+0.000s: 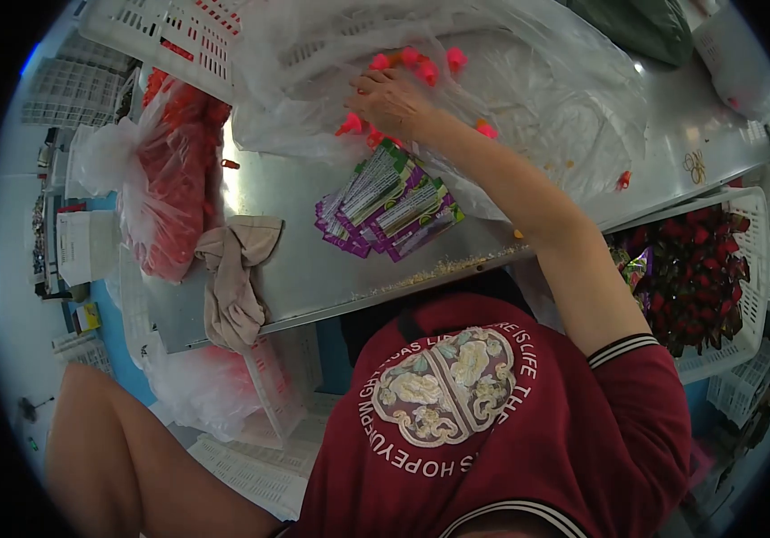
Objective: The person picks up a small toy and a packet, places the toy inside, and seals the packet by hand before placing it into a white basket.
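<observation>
Hand (391,100) among pink plastic pieces (416,63), top centre.
Fingers curl loosely over them inside a clear bag (546,81); grip unclear. Purple-green packets (389,202) lie fanned just below.

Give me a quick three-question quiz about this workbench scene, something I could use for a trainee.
1. True or false: the hand reaching over the table rests among pink pieces on a clear plastic bag.
2. What lies just nearer the person than that hand? A) scissors B) a stack of printed cards C) a bottle
3. What hangs over the table's near edge, left of the cards?

Key
1. True.
2. B.
3. A beige cloth.
</observation>
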### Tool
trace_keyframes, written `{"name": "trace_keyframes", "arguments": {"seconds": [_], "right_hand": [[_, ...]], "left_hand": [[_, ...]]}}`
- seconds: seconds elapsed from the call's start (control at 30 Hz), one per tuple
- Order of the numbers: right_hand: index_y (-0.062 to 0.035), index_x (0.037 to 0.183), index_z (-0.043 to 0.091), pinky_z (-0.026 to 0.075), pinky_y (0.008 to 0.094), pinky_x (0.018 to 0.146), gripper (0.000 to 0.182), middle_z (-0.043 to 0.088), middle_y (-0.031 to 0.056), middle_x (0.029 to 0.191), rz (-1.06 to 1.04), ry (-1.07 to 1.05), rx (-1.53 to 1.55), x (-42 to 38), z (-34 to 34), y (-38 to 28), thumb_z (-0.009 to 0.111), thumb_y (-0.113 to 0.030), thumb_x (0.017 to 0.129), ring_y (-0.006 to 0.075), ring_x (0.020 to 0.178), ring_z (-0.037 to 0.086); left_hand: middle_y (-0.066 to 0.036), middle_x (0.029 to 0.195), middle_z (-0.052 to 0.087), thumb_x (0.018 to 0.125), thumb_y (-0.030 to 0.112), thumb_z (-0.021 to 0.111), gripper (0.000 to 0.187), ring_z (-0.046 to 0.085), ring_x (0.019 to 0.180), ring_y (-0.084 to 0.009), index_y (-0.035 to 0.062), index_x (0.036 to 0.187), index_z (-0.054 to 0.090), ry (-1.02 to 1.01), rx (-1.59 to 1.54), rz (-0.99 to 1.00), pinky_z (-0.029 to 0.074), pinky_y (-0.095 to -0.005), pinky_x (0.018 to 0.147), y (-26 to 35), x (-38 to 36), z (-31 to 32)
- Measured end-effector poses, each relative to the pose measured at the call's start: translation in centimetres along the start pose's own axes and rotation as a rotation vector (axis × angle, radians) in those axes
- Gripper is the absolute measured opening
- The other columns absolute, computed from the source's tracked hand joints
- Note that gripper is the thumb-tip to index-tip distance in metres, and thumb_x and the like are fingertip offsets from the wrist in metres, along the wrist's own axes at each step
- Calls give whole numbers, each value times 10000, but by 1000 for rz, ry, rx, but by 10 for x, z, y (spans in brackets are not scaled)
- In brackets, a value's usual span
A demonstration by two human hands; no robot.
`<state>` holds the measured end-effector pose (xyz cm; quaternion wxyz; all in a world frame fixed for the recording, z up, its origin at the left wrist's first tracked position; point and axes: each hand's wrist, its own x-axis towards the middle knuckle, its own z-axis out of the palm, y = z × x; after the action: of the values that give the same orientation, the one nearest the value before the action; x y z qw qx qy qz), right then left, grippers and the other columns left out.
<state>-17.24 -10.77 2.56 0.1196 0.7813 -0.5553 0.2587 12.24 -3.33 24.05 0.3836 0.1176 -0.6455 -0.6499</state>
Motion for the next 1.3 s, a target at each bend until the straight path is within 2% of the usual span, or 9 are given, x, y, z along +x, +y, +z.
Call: {"name": "trace_keyframes", "arguments": {"seconds": [0.2,0.37,0.67,0.7,0.77,1.0,1.1,1.17,1.3], "right_hand": [[-146,997,679,404,407,959,219,577,46,1185,2,-265,-73,-13,-10,21,581,-158,802,256,1131,527],[-129,988,661,425,398,928,232,626,65,1058,161,48,89,-36,-15,50,605,-142,764,273,1077,545],[-137,1074,635,433,406,905,280,573,106,1122,263,-29,-37,-57,-46,57,592,-128,798,295,1041,559],[-137,1074,635,433,406,905,280,573,106,1122,253,-27,-43,-58,-43,55,592,-128,798,295,1041,559],[-135,1076,631,424,415,898,270,562,117,1114,224,118,-70,-58,-41,52,596,-160,809,299,1029,553],[-135,1062,652,437,411,876,270,567,122,1094,250,-175,-63,-47,-51,25,643,-170,795,305,1012,549],[-97,1044,652,469,366,813,261,610,136,990,294,55,141,-55,-68,19,671,-140,787,250,912,603],[-40,1037,631,493,308,722,252,639,137,884,612,68,634,-71,-95,-3,671,-86,793,173,800,632],[-14,1017,633,491,319,679,256,644,116,771,858,187,1039,-130,-81,-24,705,-111,792,239,689,611]], "left_hand": [[-134,1047,606,880,194,629,318,600,954,-253,18,1139,572,-63,-82,-67,493,-373,827,-10,2,17],[-126,1030,609,869,192,650,331,604,937,-247,23,1142,571,-104,-142,-123,497,-371,813,-13,15,55],[-112,998,613,849,187,687,357,612,906,-237,32,1147,569,-225,-274,-185,505,-369,787,-75,9,89],[-71,912,600,812,127,690,240,608,842,-217,40,1020,606,-61,283,-393,514,-338,697,-109,7,101],[-63,843,561,752,66,685,209,594,815,-233,53,943,600,-156,1100,108,513,-347,653,-179,-10,101],[-97,891,561,752,76,672,163,588,877,-270,60,887,581,-71,1282,-26,514,-375,678,-232,-18,106],[-109,891,563,773,93,647,134,594,860,-281,56,873,566,-73,1314,-50,515,-389,671,-232,-14,107],[-97,850,552,779,76,576,93,620,820,-244,60,869,555,-110,1424,-68,540,-349,619,-234,-11,108],[-99,843,561,781,76,570,80,636,777,-235,53,855,549,-184,1451,-136,543,-333,568,-232,-2,111]]}}
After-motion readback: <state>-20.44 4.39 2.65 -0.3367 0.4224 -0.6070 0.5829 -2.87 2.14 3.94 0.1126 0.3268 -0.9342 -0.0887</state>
